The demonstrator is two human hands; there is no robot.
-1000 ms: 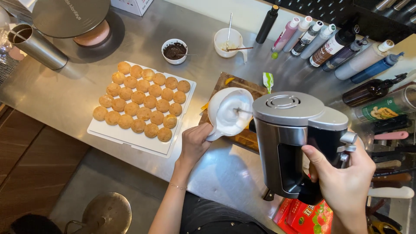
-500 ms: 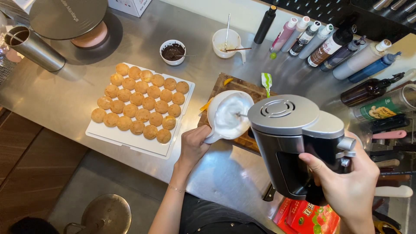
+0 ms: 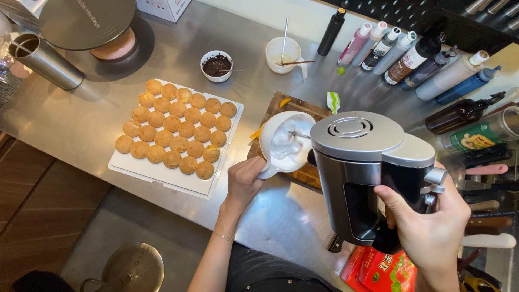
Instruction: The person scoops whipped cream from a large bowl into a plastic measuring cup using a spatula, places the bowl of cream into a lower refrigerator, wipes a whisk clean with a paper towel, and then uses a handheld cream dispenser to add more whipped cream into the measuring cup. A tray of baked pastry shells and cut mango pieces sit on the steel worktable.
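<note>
Over the wooden board (image 3: 303, 176), left fingers (image 3: 250, 165) clamped on cream-filled white bowl (image 3: 285, 141), right fingers (image 3: 390, 199) on mixer (image 3: 367, 173).

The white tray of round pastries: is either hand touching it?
No: the left hand grips the white bowl of whipped cream beside the tray, and the right hand holds the silver electric mixer.

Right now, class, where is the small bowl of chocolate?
In the head view, the small bowl of chocolate sits on the steel counter, behind the tray of round pastries and left of the white cup.
</note>
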